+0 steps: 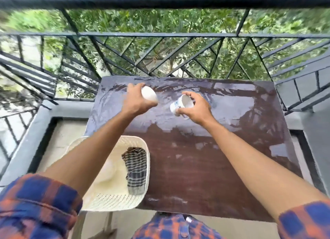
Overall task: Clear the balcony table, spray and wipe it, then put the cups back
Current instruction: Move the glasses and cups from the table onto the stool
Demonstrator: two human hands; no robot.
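Outdoors, the wet table (196, 167) has a white basket (114, 203) at its near-left edge, with a checked cloth (136, 169) inside. Over its far half, the left hand (135, 103) curls its fingers round a plain cup (149, 96), and the right hand (194, 108) round a printed cup (184, 104).

The person wears a checked shirt (171, 227) in dark blue and orange-red squares. The left sleeve (35, 205) is rolled into a thick, bunched cuff near the elbow, and its pattern is smeared by blur. The right sleeve (305, 220) ends in a similar folded edge. Below the cuffs, the left forearm (92, 153) and the right forearm (250, 158) are bare down to the left hand (137, 103) and the right hand (196, 108). On the shirt's front a small white spot, perhaps a button, sits beside the middle seam.
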